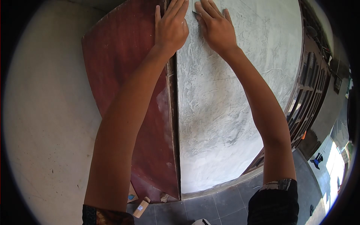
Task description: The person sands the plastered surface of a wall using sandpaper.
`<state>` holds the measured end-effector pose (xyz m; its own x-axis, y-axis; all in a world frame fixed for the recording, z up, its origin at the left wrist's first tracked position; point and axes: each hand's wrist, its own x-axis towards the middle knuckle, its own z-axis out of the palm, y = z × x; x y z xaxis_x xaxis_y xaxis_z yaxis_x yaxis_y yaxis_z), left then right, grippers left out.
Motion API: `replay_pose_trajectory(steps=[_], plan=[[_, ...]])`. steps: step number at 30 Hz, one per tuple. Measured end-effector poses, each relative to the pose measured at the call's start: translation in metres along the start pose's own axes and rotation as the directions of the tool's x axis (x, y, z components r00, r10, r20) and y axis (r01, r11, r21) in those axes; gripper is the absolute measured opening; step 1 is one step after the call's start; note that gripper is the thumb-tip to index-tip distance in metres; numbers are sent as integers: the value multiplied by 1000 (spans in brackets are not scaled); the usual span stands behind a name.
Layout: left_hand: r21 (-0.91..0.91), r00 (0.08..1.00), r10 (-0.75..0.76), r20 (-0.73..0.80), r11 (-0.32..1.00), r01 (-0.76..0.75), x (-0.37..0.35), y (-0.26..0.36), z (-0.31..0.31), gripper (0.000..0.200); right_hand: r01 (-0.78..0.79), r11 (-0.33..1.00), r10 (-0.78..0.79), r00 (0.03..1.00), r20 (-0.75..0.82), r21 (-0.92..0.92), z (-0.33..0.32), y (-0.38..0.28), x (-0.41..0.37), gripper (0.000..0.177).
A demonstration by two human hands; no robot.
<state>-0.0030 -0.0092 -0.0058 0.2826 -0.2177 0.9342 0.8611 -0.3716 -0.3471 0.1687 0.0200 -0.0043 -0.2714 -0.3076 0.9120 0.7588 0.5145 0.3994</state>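
My left hand (171, 30) lies with fingers stretched upward at the edge of a dark red door panel (123, 56), its fingertips reaching the top of the view. Against the grey plastered wall (225, 97) my right hand (218, 32) presses flat, fingers pointing up and left. A corner of a thin dark-grey sheet, like sandpaper (194, 7), shows beside its fingers; the rest of the sheet is hidden under the hand. Pale dust or scuffs mark the panel's right edge. A narrow dark gap runs down between panel and wall.
A pale wall (48, 112) stands at the left. Down on the grey tiled floor (202, 208) lies a small cardboard box (141, 207) near the panel's foot. At the right is a brown wooden window frame (309, 86), with a blue and black object (317, 160) beyond.
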Motion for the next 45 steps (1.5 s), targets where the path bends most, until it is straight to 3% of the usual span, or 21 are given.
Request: replay_pose_trajectory(steps=[1,5,9,13,15,18,21,24,27,30,33,36,39,41,44,45], plan=[[2,1000,5,0,1000,-5,0,0,0,55,-2,1000,2,1000,-4,-1,-4,-7,-15,45],[2,1000,-27,-7,1000,27,0,-2,5,55,-16,1000,15,975,222,0,-32,-53,-110,44],[19,1000,4,-12,1000,-4,1,-1,5,55,-1,997,1,1000,2,-81,-8,-11,-17,44],[64,1000,13,16,998,-14,1,-2,3,55,-44,999,43,999,-5,-23,-5,-20,-27,43],[43,1000,26,-4,999,-26,2,-3,5,55,-69,997,65,993,103,40,-19,-47,-81,42],[26,1000,23,-16,999,-23,1,-2,4,55,-4,1000,6,990,140,-19,-25,-44,-88,41],[50,1000,8,18,999,-9,0,1,4,56,1,998,-3,1000,-22,-70,-9,-8,-16,39],[78,1000,4,29,997,-6,0,-1,4,56,-15,1000,14,999,-37,-21,-5,-11,-18,39],[51,1000,6,10,999,-6,0,-2,6,56,-58,997,51,987,154,41,-26,-55,-91,42],[32,1000,-4,-10,999,4,0,-1,5,56,5,1000,-6,989,148,9,-23,-45,-87,43],[32,1000,4,2,999,-4,2,-1,4,55,-63,997,64,998,9,-47,-8,-14,-8,43],[24,1000,0,11,1000,0,0,-1,1,54,-41,999,41,999,-31,-12,-2,-21,-14,40],[18,1000,6,-2,1000,-6,3,-3,3,53,-69,997,64,988,144,31,-21,-64,-86,41],[23,1000,7,-21,1000,-7,1,-6,6,53,-43,999,42,983,177,6,-18,-55,-86,41],[32,1000,-13,1,999,13,3,-4,4,53,-71,991,65,996,-53,-110,-5,-21,-15,39],[33,1000,-4,7,999,3,1,-4,4,53,-71,992,66,997,-50,-104,-3,-22,-16,39]])
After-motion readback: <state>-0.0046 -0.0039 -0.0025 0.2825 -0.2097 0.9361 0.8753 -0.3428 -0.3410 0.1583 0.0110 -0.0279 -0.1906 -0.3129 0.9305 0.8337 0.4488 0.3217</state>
